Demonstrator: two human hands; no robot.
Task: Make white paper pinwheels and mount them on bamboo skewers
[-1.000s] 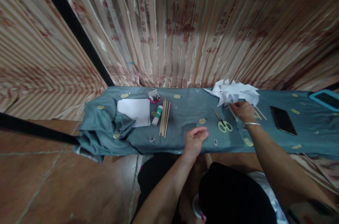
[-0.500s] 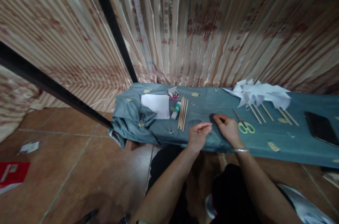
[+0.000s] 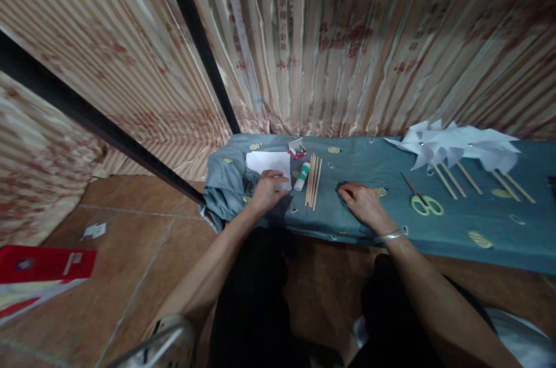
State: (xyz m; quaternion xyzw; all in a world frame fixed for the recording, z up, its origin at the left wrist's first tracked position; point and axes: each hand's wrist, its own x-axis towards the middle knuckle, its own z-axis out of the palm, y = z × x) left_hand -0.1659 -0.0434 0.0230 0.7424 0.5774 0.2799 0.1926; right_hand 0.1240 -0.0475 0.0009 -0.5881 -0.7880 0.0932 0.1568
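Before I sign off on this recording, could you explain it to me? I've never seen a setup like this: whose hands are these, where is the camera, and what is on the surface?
There is no machine here: these are a person's own bare hands, filmed by a camera worn on the head, looking forward and down. A blue-green cloth covers the surface. From left to right lie white paper, a small open box, a green-and-white tube, loose wooden sticks, green-handled scissors and white pinwheel-like paper shapes with sticks. The left hand is at the paper; whether it grips it is unclear. The right hand is over the cloth, between loose sticks and scissors, with nothing visibly held.
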